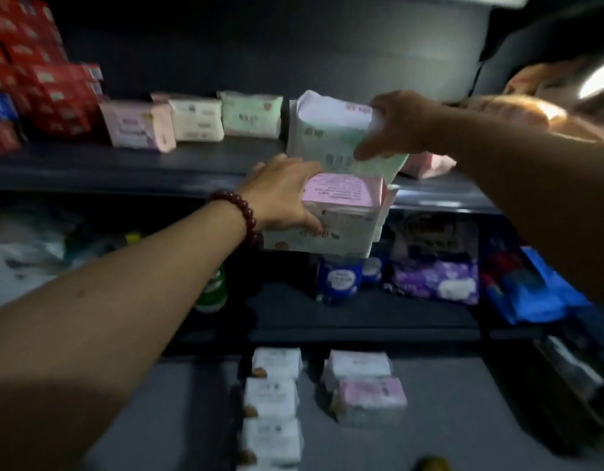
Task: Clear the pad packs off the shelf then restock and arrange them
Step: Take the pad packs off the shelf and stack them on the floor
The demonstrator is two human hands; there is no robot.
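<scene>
1. The left hand (287,195), a dark red bead bracelet (241,212) on its wrist, is clamped on a pink pad pack (341,195), thumb under the front face and fingers over the far edge; a white pack is pressed just beneath it in the same grip, in front of the shelf edge.
2. The right hand (399,125) is closed on a pale green pad pack (334,137), fingers wrapped over its right end, the pack tilted and raised above the pink one, touching it.
3. On the dark upper shelf (124,164) behind, 3 more packs stand in a row: a pink-and-purple pack (137,129), a cream pack (197,120) and a mint pack (250,113).
4. Red boxes (39,79) are stacked at the shelf's left end.
5. Below, on a grey surface (446,419), lie 3 white packs (273,399) in a column, with 2 more packs (365,385), white and pink, beside them.
6. The middle shelf holds a purple floral pack (436,280) and a blue-labelled item (339,278), blurred.
</scene>
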